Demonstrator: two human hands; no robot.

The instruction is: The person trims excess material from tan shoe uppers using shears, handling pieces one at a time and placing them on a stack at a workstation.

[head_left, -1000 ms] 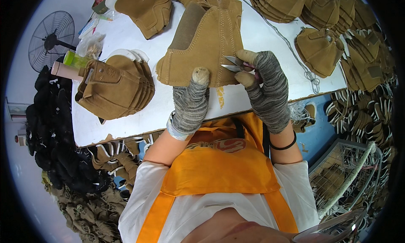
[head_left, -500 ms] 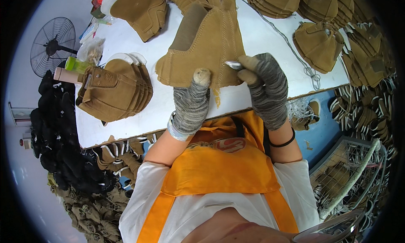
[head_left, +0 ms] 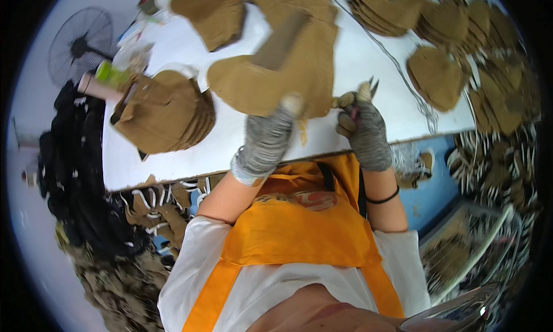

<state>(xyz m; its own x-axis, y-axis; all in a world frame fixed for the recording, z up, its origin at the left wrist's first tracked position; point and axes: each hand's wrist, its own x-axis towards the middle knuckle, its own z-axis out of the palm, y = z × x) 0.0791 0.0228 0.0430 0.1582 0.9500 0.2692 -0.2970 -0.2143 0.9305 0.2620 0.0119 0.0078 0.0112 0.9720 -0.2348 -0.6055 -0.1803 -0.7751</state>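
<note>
A tan suede boot upper (head_left: pixel 288 81) with a grey-brown elastic panel lies tilted above the white table, its lower edge near me. My left hand (head_left: pixel 268 137), in a grey knitted glove with a pale thumb tip, grips that lower edge, thumb on top; the fingers underneath are hidden. My right hand (head_left: pixel 367 130), gloved alike, is closed around small thread snips (head_left: pixel 374 89). Their dark blades point away from me, and a reddish part shows between the fingers. Motion blurs both hands and the upper. Yellowish scraps (head_left: pixel 303 133) lie just below the upper's edge.
Stacked tan uppers (head_left: pixel 167 113) stand on the left of the white table (head_left: pixel 230 147), with more piles (head_left: pixel 383 9) at the far right. A grey cord (head_left: pixel 397 61) crosses the tabletop. A fan (head_left: pixel 80 46) stands far left; a wire basket (head_left: pixel 469 257) is low on the right.
My right hand has drawn back from the upper's edge and turned, so the snips' blades now point away. The upper has been turned over or tilted in my left hand. The whole view has shifted slightly.
</note>
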